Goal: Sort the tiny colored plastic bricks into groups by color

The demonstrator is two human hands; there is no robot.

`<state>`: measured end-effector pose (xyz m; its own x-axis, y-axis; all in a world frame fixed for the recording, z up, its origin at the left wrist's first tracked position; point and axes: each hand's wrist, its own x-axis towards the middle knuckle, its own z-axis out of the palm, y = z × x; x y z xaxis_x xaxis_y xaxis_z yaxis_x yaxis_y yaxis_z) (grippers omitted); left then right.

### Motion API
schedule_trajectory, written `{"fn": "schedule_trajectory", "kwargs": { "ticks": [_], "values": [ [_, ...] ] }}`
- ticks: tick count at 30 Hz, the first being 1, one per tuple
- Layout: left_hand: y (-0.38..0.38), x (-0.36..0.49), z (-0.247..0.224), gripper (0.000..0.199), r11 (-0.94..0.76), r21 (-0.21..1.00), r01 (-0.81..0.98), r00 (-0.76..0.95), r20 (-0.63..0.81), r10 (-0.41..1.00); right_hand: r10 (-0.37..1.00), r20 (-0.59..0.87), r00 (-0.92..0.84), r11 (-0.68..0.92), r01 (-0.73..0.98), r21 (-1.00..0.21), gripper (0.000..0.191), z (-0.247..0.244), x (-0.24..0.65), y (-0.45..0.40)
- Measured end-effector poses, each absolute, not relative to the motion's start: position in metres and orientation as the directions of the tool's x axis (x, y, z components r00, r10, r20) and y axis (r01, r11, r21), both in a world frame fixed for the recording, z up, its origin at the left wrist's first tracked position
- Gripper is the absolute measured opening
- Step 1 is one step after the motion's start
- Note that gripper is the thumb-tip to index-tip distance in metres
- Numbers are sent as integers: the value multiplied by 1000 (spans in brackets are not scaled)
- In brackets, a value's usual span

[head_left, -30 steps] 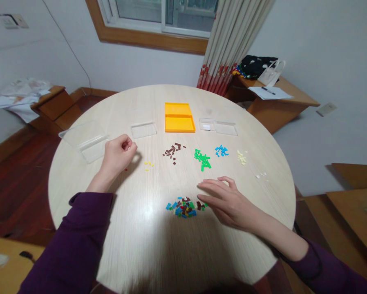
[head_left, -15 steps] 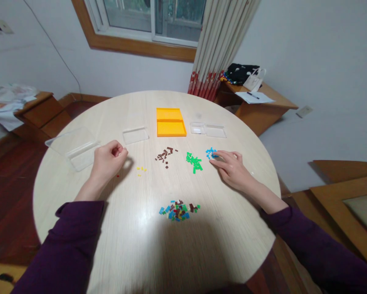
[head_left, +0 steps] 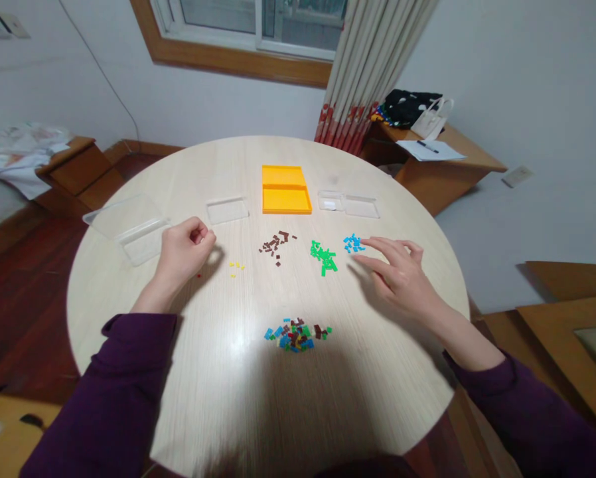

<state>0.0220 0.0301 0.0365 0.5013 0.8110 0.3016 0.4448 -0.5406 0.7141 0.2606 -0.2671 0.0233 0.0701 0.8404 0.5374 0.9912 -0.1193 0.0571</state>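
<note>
My left hand [head_left: 187, 251] is closed in a pinch above the left side of the table, and whatever its fingers may hold is hidden. Near it lie a tiny red brick [head_left: 199, 275] and several small yellow bricks [head_left: 237, 265]. On the right, my right hand [head_left: 397, 269] has its fingers spread, with nothing visible between them, beside a cluster of small blue bricks [head_left: 353, 243]. Green bricks [head_left: 322, 256] and dark brown bricks [head_left: 275, 243] form separate groups between my hands. Closer to me sits a mixed pile of coloured bricks [head_left: 297, 335].
Along the back of the round table [head_left: 203, 372] stand an open orange case [head_left: 287, 199], a shallow clear tray [head_left: 227, 210] and a small open clear box [head_left: 362, 206]. A larger clear box [head_left: 141, 242] lies at the left. A side desk [head_left: 457, 172] holds bags and paper.
My right hand has drawn back slightly from the blue bricks, and its finger and thumb are wider apart. My left hand keeps its pinch. The whole view has shifted a little.
</note>
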Motion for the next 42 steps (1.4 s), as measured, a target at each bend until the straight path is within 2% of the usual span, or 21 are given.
{"fn": "schedule_trajectory", "kwargs": {
  "ticks": [5, 9, 17, 23, 27, 30, 37, 39, 42],
  "values": [
    [32, 22, 33, 15, -555, 707, 439, 503, 319, 804, 912, 389, -127, 199, 969, -150, 33, 23, 204, -264],
    [32, 22, 33, 15, -557, 710, 431, 501, 325, 802, 915, 343, -211, 290, 936, -197, 37, 17, 184, -259],
    [31, 22, 35, 15, -554, 709, 437, 505, 316, 803, 933, 275, -231, 284, 943, -173, 34, 13, 190, -258],
    [30, 21, 36, 16, -556, 709, 434, 515, 312, 799, 908, 414, -58, 127, 982, -140, 31, 3, 215, -251],
    [30, 21, 37, 16, -563, 705, 431, 518, 317, 794, 903, 429, 32, -5, 998, -64, 30, -4, 237, -242],
    [30, 22, 38, 16, -560, 705, 436, 510, 319, 799, 900, 434, 46, -46, 999, -10, 29, 2, 248, -237],
    [31, 21, 37, 14, -551, 715, 431, 506, 314, 803, 783, 622, -30, -20, 997, 72, 35, 55, 241, -244],
    [31, 21, 36, 14, -552, 718, 424, 505, 318, 802, 793, 604, -82, 57, 997, 61, 33, 57, 228, -246],
    [31, 21, 35, 15, -552, 718, 423, 505, 319, 802, 854, 486, -184, 204, 979, 12, 28, 43, 205, -247]
  ]
}}
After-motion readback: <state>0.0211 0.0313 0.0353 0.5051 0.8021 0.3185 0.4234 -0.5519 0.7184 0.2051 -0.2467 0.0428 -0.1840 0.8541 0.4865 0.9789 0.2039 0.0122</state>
